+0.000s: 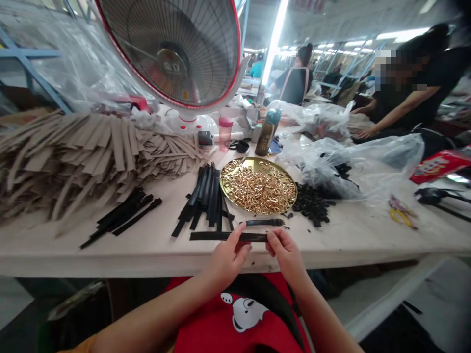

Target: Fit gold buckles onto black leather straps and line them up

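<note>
A flat black strap (210, 236) runs sideways just above the front of the table. My left hand (231, 252) is closed around its middle, the thumb and forefinger showing. At the strap's right end, my right hand (283, 247) pinches the tip; anything small between those fingers is hidden. Just beyond lies another black strap (262, 222) with a gold-coloured piece at its right end. Behind that stands a round gold tray (222, 184) heaped with small gold buckles (259, 189). More black straps (209, 191) lie in a bunch left of the tray.
Small black pieces (312, 203) are piled right of the tray, near a clear plastic bag (382, 157). Yellow-handled pliers (399, 215) lie farther right. Brown strips (84, 152) fill the left side. A fan (172, 59) and bottle (267, 132) stand behind; a person (412, 88) leans in at right.
</note>
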